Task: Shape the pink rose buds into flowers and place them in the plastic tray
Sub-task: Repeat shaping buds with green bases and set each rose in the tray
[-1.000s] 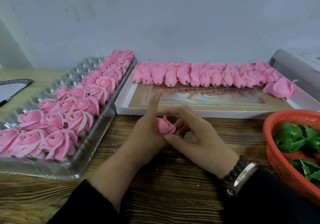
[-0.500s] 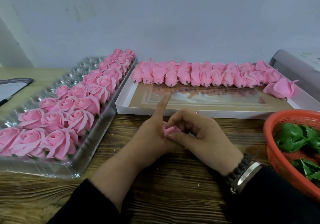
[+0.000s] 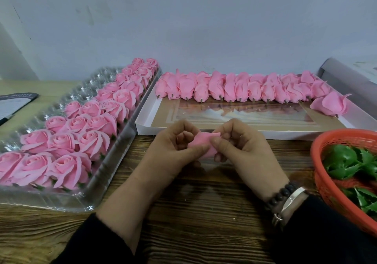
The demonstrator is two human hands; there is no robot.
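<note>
A pink rose bud [image 3: 201, 141] is held between both hands above the wooden table, just in front of the white box. My left hand [image 3: 173, 151] grips its left side with thumb and fingers. My right hand [image 3: 240, 147] pinches a petal on its right side. Much of the bud is hidden by fingers. A clear plastic tray [image 3: 114, 153] on the left holds several opened pink roses [image 3: 67, 141] in rows. A row of several unshaped buds [image 3: 234, 88] lies along the far side of the flat white box [image 3: 146, 119].
An orange mesh basket [image 3: 320, 161] of green leaf pieces [image 3: 346, 161] sits at the right edge. One looser bud [image 3: 330, 104] lies at the box's right end. A dark card [image 3: 14, 104] rests far left. A grey wall stands close behind.
My left index finger, earlier pointing up, has curled down onto the bud. Both hands have drawn together around it, and the petals now show between the thumbs.
</note>
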